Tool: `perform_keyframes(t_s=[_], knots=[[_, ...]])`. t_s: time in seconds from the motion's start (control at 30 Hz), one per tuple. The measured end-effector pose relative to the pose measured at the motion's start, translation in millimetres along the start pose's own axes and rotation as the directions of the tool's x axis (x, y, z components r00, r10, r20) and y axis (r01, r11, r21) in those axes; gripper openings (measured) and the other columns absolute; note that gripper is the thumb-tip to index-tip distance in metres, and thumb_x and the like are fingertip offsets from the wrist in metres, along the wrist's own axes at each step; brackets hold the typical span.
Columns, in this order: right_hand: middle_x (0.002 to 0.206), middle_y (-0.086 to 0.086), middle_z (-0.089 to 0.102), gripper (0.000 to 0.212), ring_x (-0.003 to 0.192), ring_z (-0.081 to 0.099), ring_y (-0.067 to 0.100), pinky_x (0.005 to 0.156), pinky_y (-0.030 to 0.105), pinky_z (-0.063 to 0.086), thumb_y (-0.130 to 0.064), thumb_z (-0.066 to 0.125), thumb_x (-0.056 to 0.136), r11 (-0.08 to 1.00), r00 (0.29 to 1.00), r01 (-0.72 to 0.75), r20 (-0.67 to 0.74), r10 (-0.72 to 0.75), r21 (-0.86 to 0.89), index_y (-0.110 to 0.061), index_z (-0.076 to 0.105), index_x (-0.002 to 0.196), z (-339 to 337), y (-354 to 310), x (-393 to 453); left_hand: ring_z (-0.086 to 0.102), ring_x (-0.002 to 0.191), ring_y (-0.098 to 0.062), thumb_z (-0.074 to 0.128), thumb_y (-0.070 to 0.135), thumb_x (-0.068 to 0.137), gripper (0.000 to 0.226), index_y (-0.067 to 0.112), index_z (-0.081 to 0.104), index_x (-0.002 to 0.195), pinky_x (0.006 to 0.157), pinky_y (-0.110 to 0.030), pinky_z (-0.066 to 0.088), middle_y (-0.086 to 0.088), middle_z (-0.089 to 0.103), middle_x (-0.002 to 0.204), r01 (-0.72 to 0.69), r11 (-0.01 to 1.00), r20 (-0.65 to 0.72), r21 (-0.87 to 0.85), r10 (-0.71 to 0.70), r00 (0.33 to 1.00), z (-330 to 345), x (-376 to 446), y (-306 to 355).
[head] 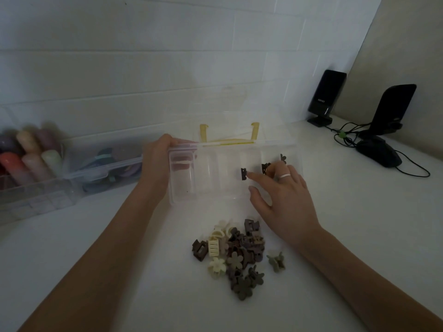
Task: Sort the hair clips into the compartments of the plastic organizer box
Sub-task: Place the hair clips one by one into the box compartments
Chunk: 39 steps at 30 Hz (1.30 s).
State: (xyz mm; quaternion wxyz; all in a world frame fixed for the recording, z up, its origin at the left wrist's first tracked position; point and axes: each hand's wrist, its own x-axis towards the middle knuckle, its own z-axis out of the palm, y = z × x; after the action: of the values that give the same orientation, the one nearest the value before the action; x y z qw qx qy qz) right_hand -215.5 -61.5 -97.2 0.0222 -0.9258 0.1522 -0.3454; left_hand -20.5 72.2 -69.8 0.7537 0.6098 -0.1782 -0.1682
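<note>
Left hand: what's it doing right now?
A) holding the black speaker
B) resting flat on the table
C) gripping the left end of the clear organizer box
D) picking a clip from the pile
C: the left hand wraps over the left end of the organizer box, its fingers showing through the clear wall, while the right hand reaches over the box's right compartments and the pile of clips lies untouched on the table.

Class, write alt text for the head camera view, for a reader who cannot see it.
A left hand steadies a clear organizer box while the right hand places a dark hair clip inside. A pile of brown and cream clips waits on the white table.
</note>
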Motion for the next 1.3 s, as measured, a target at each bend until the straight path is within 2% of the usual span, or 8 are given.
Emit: perform_keyframes(t_s=[0.13,0.3,0.43,0.67,0.93,1.1,1.2,1.3], knots=[[0.080,-0.001,0.050,0.023,0.072,0.049,0.017,0.066,0.030,0.044,-0.028,0.050,0.086,0.997,0.997,0.020,-0.082,-0.014,0.072,-0.017,0.070,0.086,-2.6,-0.9,1.0,0.063,0.063,-0.021,0.038,0.016,0.077,0.041,0.014,0.075,0.059,0.059,-0.027,0.051,-0.005,0.071,0.063,0.014,1.000,0.005,0.000,-0.014,1.000,-1.7,1.8,-1.8],[0.078,-0.001,0.049,0.023,0.071,0.048,0.017,0.066,0.033,0.044,-0.028,0.050,0.085,0.993,0.997,0.049,-0.068,-0.042,0.107,-0.015,0.068,0.081,-2.4,-0.1,1.0,0.063,0.060,-0.021,0.038,0.017,0.075,0.040,0.013,0.075,0.060,0.060,-0.028,0.050,-0.006,0.070,0.062,0.038,0.999,0.012,-0.003,-0.038,0.999,-1.8,3.3,-2.1],[0.083,-0.002,0.047,0.037,0.079,0.048,0.016,0.075,0.033,0.044,-0.039,0.043,0.087,0.997,0.999,0.011,0.038,-0.013,0.070,-0.022,0.072,0.102,-0.3,-0.4,-1.3,0.064,0.060,-0.018,0.036,0.016,0.078,0.043,0.015,0.075,0.057,0.061,-0.027,0.051,-0.003,0.070,0.061,0.030,1.000,0.009,-0.002,-0.030,1.000,-0.5,2.3,-0.6],[0.088,-0.002,0.052,0.051,0.084,0.051,0.017,0.076,0.033,0.043,-0.041,0.039,0.087,0.999,0.998,-0.015,0.067,0.013,0.035,-0.016,0.056,0.129,-1.7,-3.6,-0.4,0.064,0.059,-0.017,0.037,0.016,0.078,0.043,0.015,0.075,0.057,0.059,-0.026,0.051,-0.003,0.070,0.061,0.018,1.000,0.011,-0.003,-0.018,1.000,-1.0,1.3,-0.7],[0.084,-0.006,0.055,0.022,0.080,0.051,0.014,0.073,0.028,0.039,-0.035,0.046,0.085,0.995,0.999,0.015,0.034,-0.019,0.102,-0.020,0.062,0.090,-1.3,-0.8,-0.8,0.063,0.059,-0.018,0.037,0.015,0.077,0.041,0.014,0.074,0.058,0.059,-0.027,0.050,-0.004,0.070,0.062,0.029,0.999,0.010,-0.019,-0.029,1.000,-0.8,2.6,-1.4],[0.067,-0.008,0.046,0.012,0.062,0.041,0.009,0.058,0.028,0.039,-0.015,0.057,0.083,0.922,0.972,0.233,-0.061,-0.225,0.308,-0.011,0.062,0.074,-11.9,-5.1,0.1,0.062,0.059,-0.021,0.038,0.016,0.076,0.040,0.013,0.075,0.060,0.058,-0.027,0.050,-0.006,0.069,0.061,0.027,0.999,0.009,-0.018,-0.027,1.000,-0.7,2.7,-1.5],[0.051,-0.015,0.036,0.015,0.044,0.034,0.002,0.044,0.023,0.037,-0.018,0.054,0.083,0.889,0.949,0.275,0.042,-0.311,0.366,-0.015,0.066,0.075,-24.1,-7.5,-2.8,0.062,0.060,-0.020,0.036,0.015,0.079,0.043,0.013,0.075,0.060,0.060,-0.028,0.050,-0.006,0.070,0.061,0.020,1.000,0.012,-0.021,-0.020,1.000,-0.8,2.8,-1.6],[0.040,-0.014,0.028,0.028,0.033,0.026,-0.002,0.042,0.015,0.031,-0.035,0.046,0.082,0.937,0.906,0.211,0.306,-0.294,0.277,-0.028,0.072,0.089,-31.3,-2.5,-2.2,0.063,0.062,-0.020,0.037,0.016,0.078,0.042,0.013,0.075,0.061,0.060,-0.028,0.050,-0.005,0.070,0.063,0.020,1.000,0.023,-0.011,-0.020,1.000,-1.9,2.6,-1.9]])
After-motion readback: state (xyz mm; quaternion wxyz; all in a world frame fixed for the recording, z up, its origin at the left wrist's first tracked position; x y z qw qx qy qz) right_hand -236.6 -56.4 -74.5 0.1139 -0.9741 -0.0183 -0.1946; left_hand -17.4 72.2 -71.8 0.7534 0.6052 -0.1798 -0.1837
